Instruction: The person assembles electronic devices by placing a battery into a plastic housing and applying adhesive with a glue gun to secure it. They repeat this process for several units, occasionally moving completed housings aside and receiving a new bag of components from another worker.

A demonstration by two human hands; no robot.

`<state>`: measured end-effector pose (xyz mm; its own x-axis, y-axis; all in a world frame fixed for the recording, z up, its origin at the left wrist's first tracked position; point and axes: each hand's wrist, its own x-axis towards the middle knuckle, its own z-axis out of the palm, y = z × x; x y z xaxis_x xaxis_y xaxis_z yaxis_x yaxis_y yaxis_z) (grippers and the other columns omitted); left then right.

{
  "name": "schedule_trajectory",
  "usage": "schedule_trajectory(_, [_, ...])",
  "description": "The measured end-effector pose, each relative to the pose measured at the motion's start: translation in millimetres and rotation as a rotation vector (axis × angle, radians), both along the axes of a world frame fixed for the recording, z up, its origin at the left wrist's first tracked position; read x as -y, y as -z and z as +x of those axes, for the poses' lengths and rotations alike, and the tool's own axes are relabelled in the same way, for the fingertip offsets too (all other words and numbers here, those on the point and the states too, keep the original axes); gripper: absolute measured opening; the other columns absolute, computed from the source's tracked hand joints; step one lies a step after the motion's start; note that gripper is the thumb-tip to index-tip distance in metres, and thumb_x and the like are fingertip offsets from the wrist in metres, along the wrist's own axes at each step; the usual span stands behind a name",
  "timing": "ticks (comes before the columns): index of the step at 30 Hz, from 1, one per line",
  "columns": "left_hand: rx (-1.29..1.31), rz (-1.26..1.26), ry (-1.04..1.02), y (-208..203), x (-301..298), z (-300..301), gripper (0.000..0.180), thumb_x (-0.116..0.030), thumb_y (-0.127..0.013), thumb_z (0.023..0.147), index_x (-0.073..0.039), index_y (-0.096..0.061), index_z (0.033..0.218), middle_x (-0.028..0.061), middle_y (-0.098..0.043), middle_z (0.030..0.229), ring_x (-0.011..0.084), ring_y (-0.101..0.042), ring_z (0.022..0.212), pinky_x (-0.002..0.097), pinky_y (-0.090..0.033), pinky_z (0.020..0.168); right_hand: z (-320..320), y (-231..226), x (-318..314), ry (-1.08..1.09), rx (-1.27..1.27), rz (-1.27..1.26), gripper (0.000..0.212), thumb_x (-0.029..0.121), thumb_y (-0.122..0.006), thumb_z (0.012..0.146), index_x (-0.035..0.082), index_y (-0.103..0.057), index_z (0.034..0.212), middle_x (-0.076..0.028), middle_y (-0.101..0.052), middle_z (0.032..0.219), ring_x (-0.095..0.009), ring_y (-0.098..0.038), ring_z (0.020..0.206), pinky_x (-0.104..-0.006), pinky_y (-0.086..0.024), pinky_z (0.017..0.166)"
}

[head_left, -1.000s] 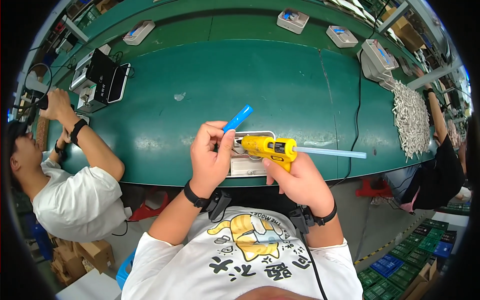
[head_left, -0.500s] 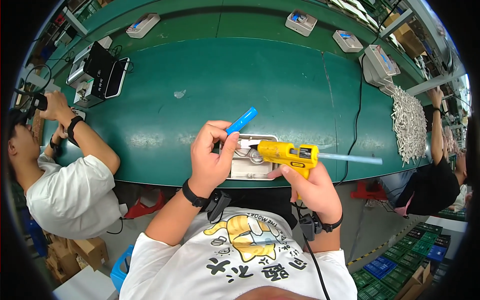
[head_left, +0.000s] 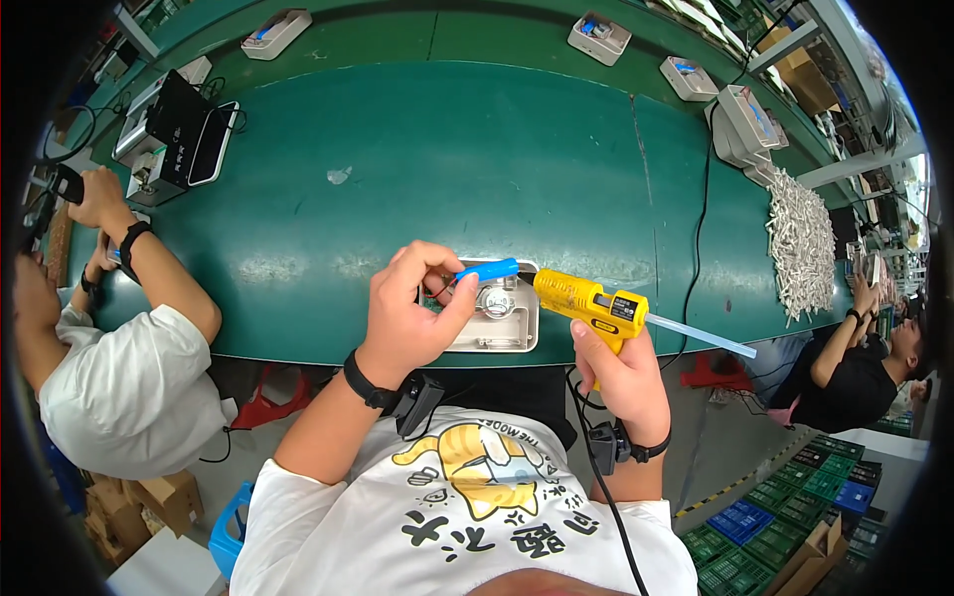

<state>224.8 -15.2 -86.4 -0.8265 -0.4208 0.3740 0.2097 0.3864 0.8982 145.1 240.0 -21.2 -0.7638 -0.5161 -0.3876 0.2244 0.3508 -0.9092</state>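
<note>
Between thumb and fingers, my left hand (head_left: 417,308) pinches a blue cylindrical battery (head_left: 487,269) over a white plastic housing (head_left: 517,333). A red wire shows by those fingers, and a round pale part sits inside the housing. My right hand (head_left: 621,377) grips a yellow hot glue gun (head_left: 586,300), with a translucent glue stick (head_left: 701,336) sticking out of its rear. The gun's dark nozzle is close to the right end of the battery; whether they touch I cannot tell. My left fingers hide part of the housing's left side.
Black equipment (head_left: 164,144) stands at the left of the green table (head_left: 447,159). A pile of small white parts (head_left: 803,243) lies at the right, near stacked white housings (head_left: 743,124). A black cable (head_left: 704,214) crosses the table. Co-workers sit on both sides.
My left hand has lowered the battery from a slanted pose to nearly level over the housing. The glue gun has turned, its nozzle now beside the battery's end.
</note>
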Motion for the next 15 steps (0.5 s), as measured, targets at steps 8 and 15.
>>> schedule_trajectory(8, [0.029,-0.128,0.013,-5.4,0.7,0.3,0.016,-0.005,-0.082,0.090,-0.005,-0.070,0.100,0.0056,-0.071,0.085,0.0151,-0.063,0.067,0.0316,-0.052,0.070,2.3,-6.9,-4.6,-0.019,0.054,0.063,0.024,0.020,-0.065,0.109,-0.002,-0.065,0.118,0.000,-0.060,0.073,-0.007,-0.058,0.057,-0.0252,-0.049,0.046])
schedule_trajectory(15, [0.022,-0.273,-0.029,-14.7,8.2,-1.2,0.015,-0.009,-0.084,0.089,-0.008,-0.072,0.098,0.0070,-0.074,0.095,0.0226,-0.067,0.084,0.0373,-0.051,0.082,-2.6,-12.0,-6.4,-0.061,0.075,-0.013,0.035,0.019,-0.063,0.109,-0.004,-0.062,0.136,-0.013,-0.076,0.099,-0.012,-0.068,0.065,-0.0228,-0.052,0.049])
